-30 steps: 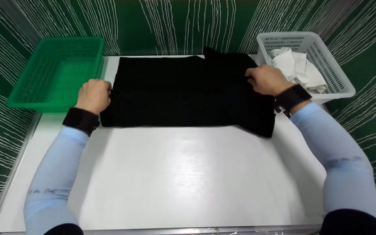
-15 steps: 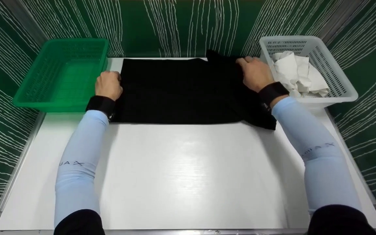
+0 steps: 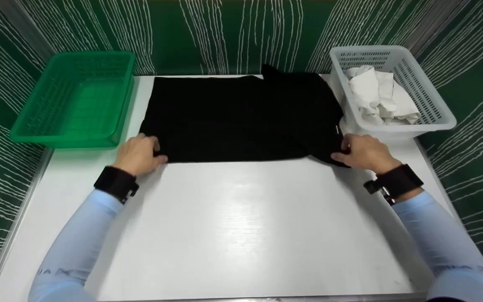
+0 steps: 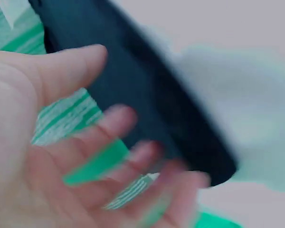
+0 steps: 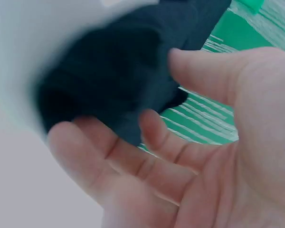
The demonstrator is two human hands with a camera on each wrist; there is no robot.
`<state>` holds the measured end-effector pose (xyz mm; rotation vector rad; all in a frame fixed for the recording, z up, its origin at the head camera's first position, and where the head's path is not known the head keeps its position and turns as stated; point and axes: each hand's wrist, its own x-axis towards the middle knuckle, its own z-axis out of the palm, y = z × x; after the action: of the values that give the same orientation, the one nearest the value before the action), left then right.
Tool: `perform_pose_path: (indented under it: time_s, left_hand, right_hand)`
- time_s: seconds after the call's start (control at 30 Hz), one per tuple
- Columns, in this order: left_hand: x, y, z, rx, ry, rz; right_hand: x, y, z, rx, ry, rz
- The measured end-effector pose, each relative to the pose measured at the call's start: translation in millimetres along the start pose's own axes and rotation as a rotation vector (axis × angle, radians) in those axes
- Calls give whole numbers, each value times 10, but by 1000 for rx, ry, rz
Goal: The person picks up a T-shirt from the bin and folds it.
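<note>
A black T-shirt [image 3: 237, 117] lies flat and sideways on the white table [image 3: 233, 235], its neck end to the right, where a small white tag shows. At its near left corner is my left hand [image 3: 138, 155]. The left wrist view has that hand's fingers [image 4: 147, 156] loosely bent and the thumb well apart from them, the cloth's edge beyond. My right hand [image 3: 367, 154] is at the near right corner, by the sleeve. In the right wrist view its thumb and fingers [image 5: 133, 161] are parted, with fingertips right at the dark cloth.
A green basket [image 3: 118, 130] stands at the back left. At the back right is a pale basket [image 3: 409, 128] with crumpled white cloth [image 3: 367, 92] in it, close beside the T-shirt. Green walls [image 3: 233, 37] with white streaks enclose the table's back and sides.
Both hands have come off the T-shirt's left edge and far right part and moved toward me to its near corners. The T-shirt lies nearly as before.
</note>
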<state>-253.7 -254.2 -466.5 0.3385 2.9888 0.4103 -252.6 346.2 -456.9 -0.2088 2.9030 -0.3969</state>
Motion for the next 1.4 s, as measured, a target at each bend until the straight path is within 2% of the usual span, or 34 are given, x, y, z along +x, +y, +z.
perform_pose_path:
  time_s: [0.1, 0.2, 0.27, 0.37, 0.43, 0.47, 0.57, 0.6, 0.67, 0.77, 0.83, 0.87, 0.93, 1.0, 1.07, 1.13, 1.27, 1.33, 1.4]
  left_hand:
    - [-71, 16, 77, -15, -36, 96]
    - [-51, 28, 134, 5, -55, 156]
    - [-15, 17, 174, 40, -30, 170]
    - [38, -30, 230, 111, 49, 183]
    - [69, -66, 254, 152, 104, 191]
    - [83, -84, 262, 173, 129, 198]
    - [110, -123, 266, 217, 170, 217]
    - [110, -134, 262, 225, 170, 218]
    - [93, -144, 248, 245, 158, 217]
    - [57, -129, 213, 264, 133, 186]
    - [47, -85, 189, 276, 120, 154]
    - [54, -49, 182, 277, 114, 141]
    - [87, 53, 176, 255, 96, 126]
    - [156, 201, 189, 227, 75, 136]
    - [238, 421, 224, 188, 43, 168]
    - [352, 707, 278, 157, -1, 209]
    - [624, 1345, 480, 148, -106, 288]
    - [717, 1602, 612, 172, -172, 298]
    - [781, 1755, 764, 212, -229, 288]
  right_hand:
    - [-46, 109, 40, 201, 0, -46]
    - [-73, 191, 36, 343, 70, -70]
    - [-84, 233, 57, 324, 178, -79]
    - [-98, 270, 145, 188, 368, -80]
    - [-99, 277, 216, 120, 447, -73]
    - [-94, 278, 243, 111, 462, -65]
    - [-80, 269, 272, 128, 417, -22]
    - [-77, 264, 260, 132, 370, -4]
    - [-72, 249, 213, 123, 226, 29]
    - [-87, 202, 123, 24, 22, 45]
    - [-100, 133, 87, -60, -35, 32]
    - [-108, 84, 82, -98, -21, 22]
    - [-112, -47, 104, -145, 46, -6]
    - [-78, -228, 148, -163, 118, -71]
    - [-13, -431, 206, -164, 169, -178]
    - [104, -661, 278, -173, 177, -294]
    - [422, -1155, 487, -189, 128, -463]
    - [582, -1383, 625, -199, 53, -496]
    - [703, -1545, 769, -213, -47, -491]
